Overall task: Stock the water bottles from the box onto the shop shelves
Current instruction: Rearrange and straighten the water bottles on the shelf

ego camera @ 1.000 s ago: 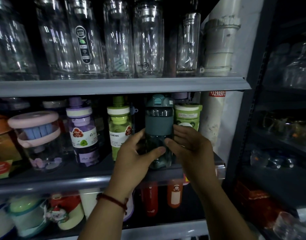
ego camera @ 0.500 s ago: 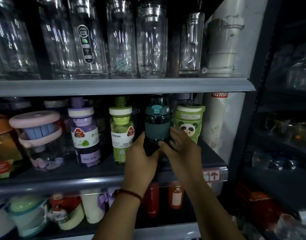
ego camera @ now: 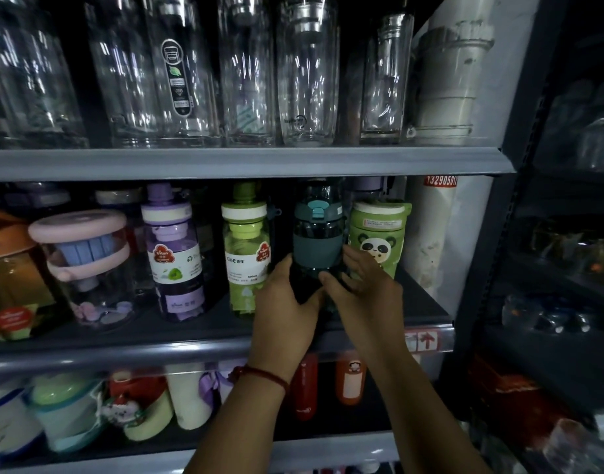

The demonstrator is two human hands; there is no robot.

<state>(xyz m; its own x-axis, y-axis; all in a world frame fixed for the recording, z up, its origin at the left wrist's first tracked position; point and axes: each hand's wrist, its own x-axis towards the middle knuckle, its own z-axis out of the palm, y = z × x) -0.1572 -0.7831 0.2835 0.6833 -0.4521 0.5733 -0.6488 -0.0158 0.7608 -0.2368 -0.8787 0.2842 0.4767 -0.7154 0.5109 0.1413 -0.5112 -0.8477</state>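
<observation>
— What do we have in the grip?
— Our left hand (ego camera: 287, 302) wraps the lower body of the teal bottle (ego camera: 316, 241), thumb up its left side. Our right hand (ego camera: 365, 295) lays fairly straight fingers against its right side, thumb across the front.
— And where does it stand?
— Upright on the middle shelf (ego camera: 157, 350), between the green bottle (ego camera: 247, 254) just left of the grip and the panda cup (ego camera: 379, 241) just right. Our hands hide its base.
— How far along are we?
— We judge this one nearly placed, with only the letting go left. How many more wait, we cannot tell.
— How does it look?
— Dark see-through body, teal sleeve, teal flip lid facing out. Above the grip, glass bottles (ego camera: 307, 80) line the upper shelf (ego camera: 225, 164).
</observation>
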